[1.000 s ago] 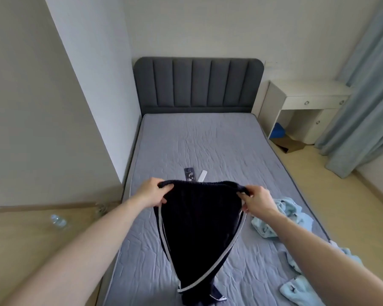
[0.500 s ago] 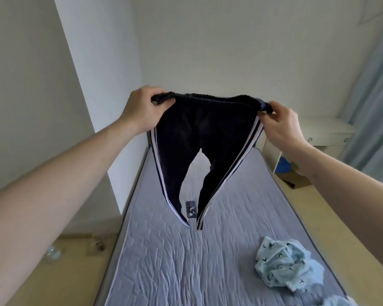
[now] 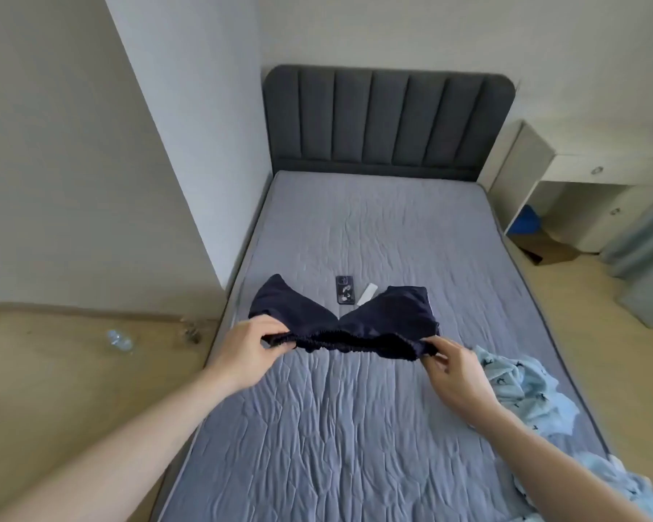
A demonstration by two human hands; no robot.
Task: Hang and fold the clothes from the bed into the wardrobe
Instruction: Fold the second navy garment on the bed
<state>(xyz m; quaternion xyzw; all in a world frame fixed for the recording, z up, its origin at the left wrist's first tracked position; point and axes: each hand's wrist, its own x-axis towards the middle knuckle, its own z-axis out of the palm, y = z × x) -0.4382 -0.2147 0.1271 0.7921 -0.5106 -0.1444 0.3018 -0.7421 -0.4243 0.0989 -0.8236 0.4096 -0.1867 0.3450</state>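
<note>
The left hand (image 3: 249,346) and right hand (image 3: 455,367) are pinching the dark shorts' (image 3: 345,320) waistband, fingers curled. The legs are lying on the bed (image 3: 355,427).

Your dark navy trousers (image 3: 355,325) lie spread on the grey quilted bed (image 3: 355,427), legs pointing toward the headboard in a V, with the gathered elastic waistband nearest you and lifted a little off the mattress at both ends. To your right, a crumpled pale blue garment (image 3: 521,389) printed with small dark figures sits at the bed's edge, and more of the same pale blue cloth (image 3: 581,480) lies bunched nearer you.
</note>
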